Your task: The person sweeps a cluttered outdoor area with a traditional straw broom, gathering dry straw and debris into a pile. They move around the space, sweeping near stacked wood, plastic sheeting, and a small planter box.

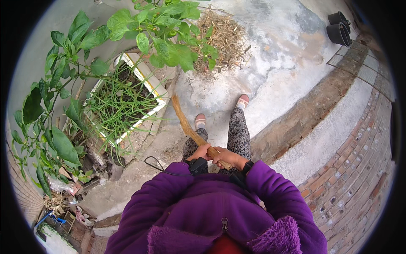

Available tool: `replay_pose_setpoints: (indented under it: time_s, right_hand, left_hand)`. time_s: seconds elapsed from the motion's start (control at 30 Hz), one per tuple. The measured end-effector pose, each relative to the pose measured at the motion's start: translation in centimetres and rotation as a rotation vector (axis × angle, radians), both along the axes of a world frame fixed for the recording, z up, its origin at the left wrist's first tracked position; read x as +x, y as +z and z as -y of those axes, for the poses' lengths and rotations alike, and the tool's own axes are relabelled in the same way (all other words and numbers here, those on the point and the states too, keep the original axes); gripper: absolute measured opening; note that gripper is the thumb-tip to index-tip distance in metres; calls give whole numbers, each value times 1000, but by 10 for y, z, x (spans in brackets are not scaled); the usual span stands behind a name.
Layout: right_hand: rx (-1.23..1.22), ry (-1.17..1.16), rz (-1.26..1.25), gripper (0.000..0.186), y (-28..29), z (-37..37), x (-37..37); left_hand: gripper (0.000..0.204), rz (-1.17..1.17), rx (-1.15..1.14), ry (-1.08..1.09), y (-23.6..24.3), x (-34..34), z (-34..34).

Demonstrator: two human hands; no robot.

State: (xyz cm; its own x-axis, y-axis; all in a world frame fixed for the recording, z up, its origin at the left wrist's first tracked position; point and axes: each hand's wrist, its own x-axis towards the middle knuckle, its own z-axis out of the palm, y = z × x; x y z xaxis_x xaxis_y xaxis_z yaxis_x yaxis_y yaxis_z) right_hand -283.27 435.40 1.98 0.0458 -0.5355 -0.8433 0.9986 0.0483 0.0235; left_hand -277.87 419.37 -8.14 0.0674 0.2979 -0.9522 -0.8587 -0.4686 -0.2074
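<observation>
My left hand (200, 152) is closed round a bent, light-brown wooden stick (183, 120) in front of my waist. Just beside it, my right hand (226, 157) grips the same stick closer to its near end. From my hands the stick slants up and left, its far end close to the corner of a white planter box (160, 103). Long thin green leaves (122, 101) grow thickly from dark soil in that box. Black bands circle both wrists, and a thin dark cord loops out by the left one.
A heap of dry straw (222, 38) lies on the concrete ahead, partly behind a broad-leaved plant (169, 38). Another leafy plant (55, 93) rises at the left. Black buckets (338, 34) and a wire-mesh panel (363, 63) are far right, near a brick surface (347, 182).
</observation>
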Motion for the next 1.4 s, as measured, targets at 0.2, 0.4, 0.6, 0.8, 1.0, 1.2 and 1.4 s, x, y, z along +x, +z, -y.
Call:
replay_pose_setpoints:
  time_s: [0.2,0.4,0.6,0.8,1.0,1.2,1.4]
  right_hand:
    - [-25,-11,83,44,-40,0,-22]
    - [23,-65,8,74,-11,-77,-34]
    - [-113,161,-4,77,15,-122,-66]
    - [-19,847,-243,68,5,-121,-60]
    - [-105,1234,-618,61,-25,-87,-18]
    - [-233,1333,-827,59,-76,-1,17]
    - [-199,799,-338,68,-81,6,2]
  left_hand:
    - [24,48,-6,40,-26,-11,4]
    - [44,-183,3,18,17,-43,-82]
    - [45,-159,-199,199,51,-51,-138]
    - [21,-125,-252,291,21,4,-160]
    - [18,-97,-244,620,-3,69,-150]
    - [14,-96,-348,801,3,97,-99]
    - [30,-284,-262,904,2,91,-83]
